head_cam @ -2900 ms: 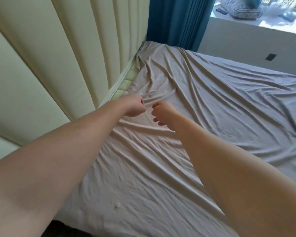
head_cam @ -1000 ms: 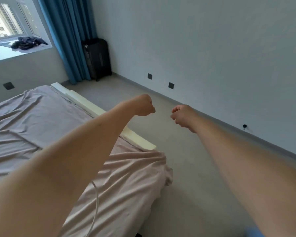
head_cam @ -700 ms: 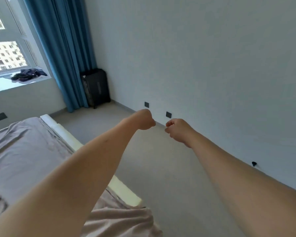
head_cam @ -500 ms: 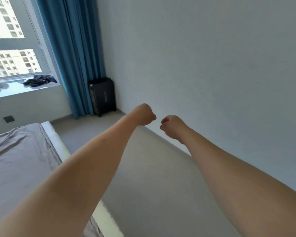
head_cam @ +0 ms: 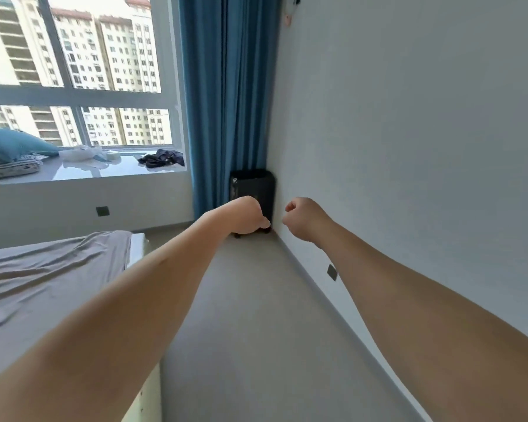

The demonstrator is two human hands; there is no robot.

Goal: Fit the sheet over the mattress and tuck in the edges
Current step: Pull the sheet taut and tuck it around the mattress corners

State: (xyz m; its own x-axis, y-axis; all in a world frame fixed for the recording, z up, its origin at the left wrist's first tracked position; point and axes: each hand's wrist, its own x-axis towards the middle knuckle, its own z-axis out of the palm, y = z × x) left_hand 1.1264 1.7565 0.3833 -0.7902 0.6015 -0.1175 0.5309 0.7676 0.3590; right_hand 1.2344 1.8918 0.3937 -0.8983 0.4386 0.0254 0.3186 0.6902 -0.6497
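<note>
- Both hands are balled into fists holding nothing, stretched out mid-frame: left hand (head_cam: 250,216) and right hand (head_cam: 302,217) side by side, over the grey floor (head_cam: 256,330), pointing toward the black suitcase (head_cam: 256,190) in the corner.
- Wrinkled grey-mauve fabric sheet (head_cam: 43,275) sits lower left of the frame, draped on the white mattress (head_cam: 136,248), well apart from both fists.
- Bed's exposed edge runs from bottom centre up toward the window, so its long side is parallel to the left arm.
- Left hand's nearer, I'd guess; reaching means swinging down and left.

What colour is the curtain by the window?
Blue. The curtain shows best in the head view, hanging beside the window.
</note>
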